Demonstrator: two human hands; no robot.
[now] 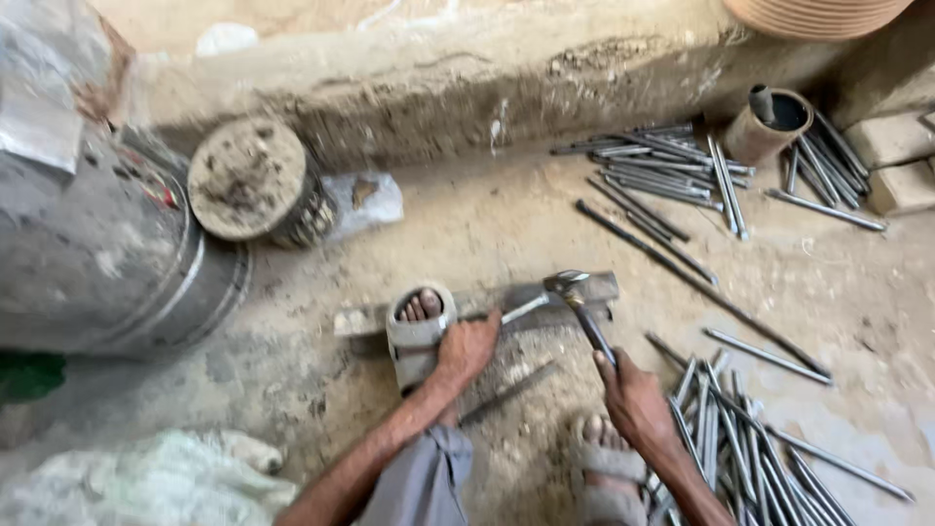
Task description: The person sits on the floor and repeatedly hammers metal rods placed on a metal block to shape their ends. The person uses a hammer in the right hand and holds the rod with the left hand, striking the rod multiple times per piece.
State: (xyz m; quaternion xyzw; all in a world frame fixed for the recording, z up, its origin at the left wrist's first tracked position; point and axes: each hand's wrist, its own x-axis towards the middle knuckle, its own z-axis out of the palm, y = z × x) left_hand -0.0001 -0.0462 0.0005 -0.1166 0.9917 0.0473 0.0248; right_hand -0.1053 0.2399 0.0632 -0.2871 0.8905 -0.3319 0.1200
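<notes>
Your left hand [467,346] pins the rod [521,310] on the anvil bar [594,289]; right hand [633,394] grips the hammer [575,292]: strike squarely, centre frame.

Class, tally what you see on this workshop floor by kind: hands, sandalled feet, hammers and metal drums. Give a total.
Hands: 2, left hand and right hand
Sandalled feet: 2, and
Hammers: 1
Metal drums: 1
Total: 6

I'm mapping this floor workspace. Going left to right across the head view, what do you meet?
Grey metal drum → round dusty lid → left hand → hammer head → right hand → rusty can → bricks.
</notes>
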